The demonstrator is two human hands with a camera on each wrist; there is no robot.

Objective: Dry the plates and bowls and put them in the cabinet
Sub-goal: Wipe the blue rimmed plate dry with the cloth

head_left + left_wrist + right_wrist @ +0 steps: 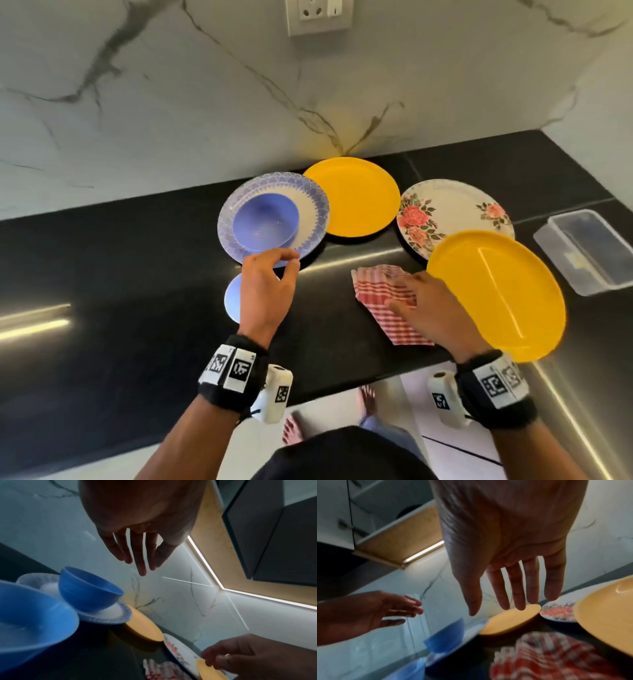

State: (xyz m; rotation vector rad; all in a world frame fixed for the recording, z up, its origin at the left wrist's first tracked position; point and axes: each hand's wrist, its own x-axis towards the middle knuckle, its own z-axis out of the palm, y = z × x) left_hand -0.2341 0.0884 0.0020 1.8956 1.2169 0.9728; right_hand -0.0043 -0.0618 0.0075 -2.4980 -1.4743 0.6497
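Note:
My left hand [287, 263] hovers with relaxed, empty fingers [142, 563] over a blue bowl [231, 301] that stands on the black counter [137, 274]. Behind it a second blue bowl [265, 221] sits on a blue-patterned plate [308, 205]. A yellow plate [356, 197] and a floral plate [452, 212] lie further back. Another yellow plate [496, 294] overlaps the floral plate's near edge. My right hand [407, 291] is spread flat just above a red checked cloth [376, 284], fingers [513, 601] straight, holding nothing.
A clear plastic container [589, 250] lies at the counter's right end. The marble wall [171, 102] with a socket [318, 15] rises behind the dishes. Upper cabinets [368, 507] hang overhead. The counter's front edge is close to my wrists.

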